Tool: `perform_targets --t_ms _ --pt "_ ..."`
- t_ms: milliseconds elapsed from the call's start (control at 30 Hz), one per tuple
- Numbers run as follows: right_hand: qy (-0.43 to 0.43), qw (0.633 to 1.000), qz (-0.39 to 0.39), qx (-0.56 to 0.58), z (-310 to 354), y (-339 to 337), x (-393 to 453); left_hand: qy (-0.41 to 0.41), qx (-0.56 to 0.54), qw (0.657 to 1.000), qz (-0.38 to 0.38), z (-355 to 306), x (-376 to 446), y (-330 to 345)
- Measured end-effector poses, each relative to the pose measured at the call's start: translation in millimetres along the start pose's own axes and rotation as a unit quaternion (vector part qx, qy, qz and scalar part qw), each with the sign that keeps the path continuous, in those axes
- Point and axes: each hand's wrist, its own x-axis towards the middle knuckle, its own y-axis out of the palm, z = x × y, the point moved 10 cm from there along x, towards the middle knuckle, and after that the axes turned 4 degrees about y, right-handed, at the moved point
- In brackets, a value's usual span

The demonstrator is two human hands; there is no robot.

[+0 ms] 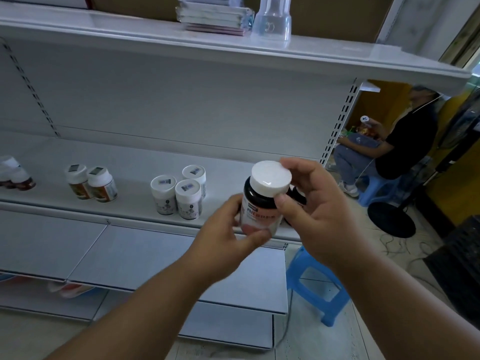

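Bottle (262, 211) is in both hands, lifted off the shelf (130, 162) and hanging just in front of its front edge, near the right end. It is dark, with a pink label and a white cap (271, 178), and it tilts slightly, cap toward me; I judge this is so that I can read the label and check the cap before shelving it. Left hand (228, 229) grips the lower body: the thumb lies across the bottom of the label and the fingers curl round the far side, mostly hidden. Right hand (317, 211) takes the top: the thumb presses at the cap's lower rim and the fingers curve behind the cap, half closed around it. Whether I am twisting the cap or only steadying it, I cannot tell. Neither hand is spread flat; both are clamped on the one item. A dark shape shows on the shelf behind my right thumb, possibly a second bottle of the same kind, which would mark the spot for this one. Three white jars (179, 193) stand grouped to the left, well apart from the bottle.
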Motion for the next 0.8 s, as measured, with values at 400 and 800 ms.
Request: perform_targets --t_ms 400,800 --pt "-0.363 0.890 -0.119 -0.249 57 19 -54 0.409 0.333 0.828 -0.192 -94 8 -46" --pt "0.292 0.949 0.111 -0.041 -63 31 17 -0.271 -0.341 0.896 0.088 -4 -59 26"
